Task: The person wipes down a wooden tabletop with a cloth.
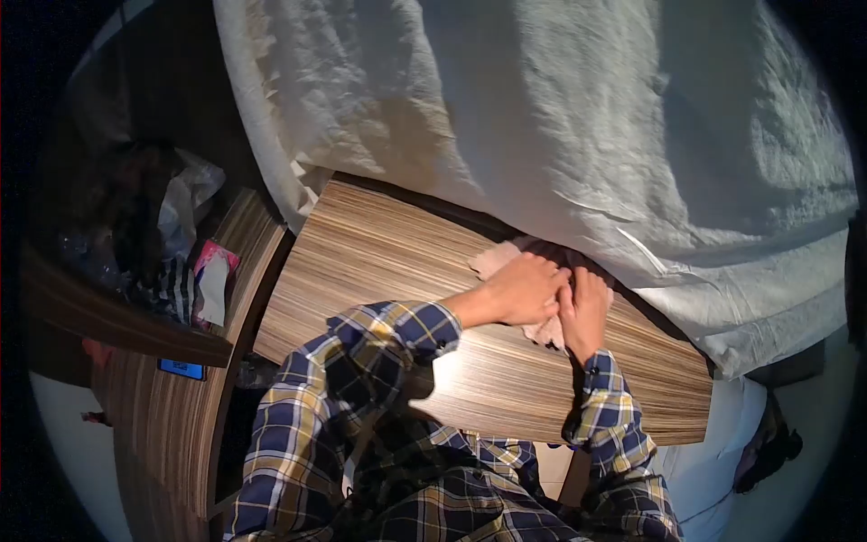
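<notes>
A pale pink cloth [493,258] lies bunched on a wood-grain table top [361,248], close to its far edge. Over the cloth is my left hand [526,289], its fingers bent down and closed on it. My right hand [585,309] meets it from the right, fingers gathered on the cloth and touching my left hand. Parts of the cloth show beyond and below the hands; the rest is hidden beneath them.
A light curtain [587,108] hangs along the table's far edge. To the left, a wooden shelf unit [172,425] holds plastic bags [185,194], a pink and white packet [213,280] and a phone with a lit blue screen [181,369]. White fabric [713,443] lies at the right.
</notes>
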The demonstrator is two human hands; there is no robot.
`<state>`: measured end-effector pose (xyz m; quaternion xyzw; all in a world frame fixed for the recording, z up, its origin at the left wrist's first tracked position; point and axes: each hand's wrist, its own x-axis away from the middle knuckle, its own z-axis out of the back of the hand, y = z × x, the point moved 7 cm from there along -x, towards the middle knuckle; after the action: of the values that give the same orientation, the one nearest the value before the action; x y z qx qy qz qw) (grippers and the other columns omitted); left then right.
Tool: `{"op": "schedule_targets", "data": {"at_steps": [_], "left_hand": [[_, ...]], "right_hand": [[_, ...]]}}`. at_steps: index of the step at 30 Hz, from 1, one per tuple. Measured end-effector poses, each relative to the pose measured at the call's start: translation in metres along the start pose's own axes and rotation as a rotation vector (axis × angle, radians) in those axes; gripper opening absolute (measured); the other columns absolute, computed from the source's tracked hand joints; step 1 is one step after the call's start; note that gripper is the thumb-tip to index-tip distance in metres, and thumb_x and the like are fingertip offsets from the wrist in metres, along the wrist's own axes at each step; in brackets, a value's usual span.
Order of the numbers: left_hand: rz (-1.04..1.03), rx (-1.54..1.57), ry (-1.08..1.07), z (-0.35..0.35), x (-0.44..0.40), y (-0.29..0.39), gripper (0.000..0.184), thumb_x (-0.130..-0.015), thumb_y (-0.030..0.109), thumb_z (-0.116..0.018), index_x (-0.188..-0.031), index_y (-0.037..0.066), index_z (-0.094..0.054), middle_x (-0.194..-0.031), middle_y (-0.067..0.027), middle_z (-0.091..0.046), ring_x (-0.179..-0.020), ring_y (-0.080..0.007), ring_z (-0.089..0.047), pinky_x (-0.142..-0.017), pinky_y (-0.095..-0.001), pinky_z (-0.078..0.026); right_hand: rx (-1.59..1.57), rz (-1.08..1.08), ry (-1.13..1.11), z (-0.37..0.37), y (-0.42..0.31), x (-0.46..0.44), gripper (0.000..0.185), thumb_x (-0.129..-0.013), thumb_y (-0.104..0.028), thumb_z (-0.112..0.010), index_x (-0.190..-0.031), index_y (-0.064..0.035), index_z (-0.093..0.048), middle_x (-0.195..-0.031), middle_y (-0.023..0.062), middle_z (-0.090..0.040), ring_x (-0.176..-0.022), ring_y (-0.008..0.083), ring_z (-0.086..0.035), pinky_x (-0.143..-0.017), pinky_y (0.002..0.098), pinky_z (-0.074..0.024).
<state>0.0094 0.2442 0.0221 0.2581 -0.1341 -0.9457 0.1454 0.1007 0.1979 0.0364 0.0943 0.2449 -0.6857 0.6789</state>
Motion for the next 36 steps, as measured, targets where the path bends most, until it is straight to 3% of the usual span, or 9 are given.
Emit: {"op": "schedule_targets", "data": {"at_steps": [7, 12, 15, 17, 25, 29, 33, 34, 36], "left_hand": [[0.260, -0.142, 0.019, 0.083, 0.075, -0.083, 0.043, -0.086, 0.035, -0.054, -0.103, -0.005, -0.056, -0.096, -0.0242, -0.059, -0.096, -0.0387, -0.054, -0.085, -0.0472, -0.041], [0.577, -0.323, -0.110, 0.123, 0.111, -0.128, 0.044, -0.089, 0.035, -0.051, -0.099, -0.007, -0.057, -0.096, -0.0287, -0.057, -0.099, -0.0427, -0.050, -0.091, -0.0493, -0.036], [0.712, -0.524, 0.034, 0.133, 0.126, -0.154, 0.042, -0.093, 0.031, -0.044, -0.090, -0.008, -0.057, -0.100, -0.0351, -0.054, -0.102, -0.0487, -0.046, -0.099, -0.0533, -0.030], [0.641, -0.624, 0.196, 0.138, 0.124, -0.138, 0.046, -0.096, 0.031, -0.041, -0.085, -0.010, -0.058, -0.100, -0.0374, -0.055, -0.102, -0.0515, -0.047, -0.102, -0.0562, -0.028], [0.795, -0.686, 0.109, 0.101, 0.104, -0.079, 0.057, -0.092, 0.022, -0.041, -0.136, -0.014, -0.033, -0.145, -0.0401, -0.024, -0.139, -0.0503, -0.018, -0.114, -0.0549, -0.015], [0.757, -0.723, 0.008, 0.065, 0.051, -0.055, 0.064, -0.086, 0.024, -0.047, -0.134, -0.016, -0.035, -0.141, -0.0410, -0.029, -0.136, -0.0515, -0.024, -0.112, -0.0573, -0.017], [0.757, -0.515, -0.102, 0.031, -0.026, -0.022, 0.048, -0.085, 0.030, -0.048, -0.103, -0.013, -0.058, -0.110, -0.0373, -0.055, -0.111, -0.0499, -0.048, -0.103, -0.0597, -0.028], [0.733, -0.502, -0.129, 0.020, -0.038, -0.014, 0.046, -0.085, 0.032, -0.049, -0.089, -0.011, -0.064, -0.097, -0.0343, -0.062, -0.099, -0.0483, -0.056, -0.099, -0.0604, -0.034], [0.670, -0.424, -0.069, -0.003, -0.064, 0.005, 0.046, -0.085, 0.035, -0.048, -0.082, -0.008, -0.066, -0.089, -0.0319, -0.063, -0.091, -0.0468, -0.058, -0.093, -0.0602, -0.038]], "right_hand": [[-0.231, 0.108, -0.079, -0.059, -0.101, -0.068, 0.025, -0.090, -0.023, -0.050, -0.098, -0.0016, -0.060, -0.081, 0.0206, -0.064, -0.077, 0.0385, -0.063, -0.070, 0.0493, -0.0480], [-0.403, 0.115, -0.326, -0.094, -0.157, -0.109, 0.034, -0.093, -0.029, -0.042, -0.092, -0.0020, -0.063, -0.089, 0.0210, -0.067, -0.087, 0.0385, -0.064, -0.074, 0.0496, -0.0495], [-0.503, 0.128, -0.423, -0.114, -0.177, -0.128, 0.043, -0.094, -0.033, -0.039, -0.085, -0.0020, -0.067, -0.093, 0.0208, -0.067, -0.089, 0.0398, -0.063, -0.080, 0.0499, -0.0492], [-0.602, 0.101, -0.271, -0.112, -0.179, -0.134, 0.042, -0.093, -0.036, -0.040, -0.108, -0.0042, -0.063, -0.104, 0.0208, -0.065, -0.096, 0.0397, -0.062, -0.084, 0.0488, -0.0492], [-0.605, 0.425, -0.440, -0.065, -0.139, -0.107, 0.046, -0.091, -0.029, -0.043, -0.130, -0.0042, -0.050, -0.113, 0.0218, -0.063, -0.107, 0.0348, -0.060, -0.092, 0.0439, -0.0481], [-0.707, 0.505, -0.504, -0.065, -0.077, -0.101, 0.053, -0.092, -0.029, -0.044, -0.134, 0.0026, -0.041, -0.122, 0.0278, -0.057, -0.118, 0.0400, -0.052, -0.103, 0.0430, -0.0399], [-0.716, 0.388, -0.753, -0.085, 0.017, -0.090, 0.067, -0.098, -0.048, -0.035, -0.140, 0.0034, -0.038, -0.139, 0.0284, -0.044, -0.132, 0.0360, -0.041, -0.111, 0.0379, -0.0294], [-0.702, 0.286, -0.985, -0.020, 0.026, -0.073, 0.072, -0.098, -0.056, -0.031, -0.140, 0.0020, -0.039, -0.145, 0.0257, -0.039, -0.134, 0.0342, -0.039, -0.112, 0.0374, -0.0258], [-0.614, 0.137, -0.921, -0.014, 0.072, -0.064, 0.068, -0.097, -0.052, -0.038, -0.140, 0.0002, -0.041, -0.144, 0.0260, -0.039, -0.132, 0.0352, -0.041, -0.112, 0.0373, -0.0269]]}}
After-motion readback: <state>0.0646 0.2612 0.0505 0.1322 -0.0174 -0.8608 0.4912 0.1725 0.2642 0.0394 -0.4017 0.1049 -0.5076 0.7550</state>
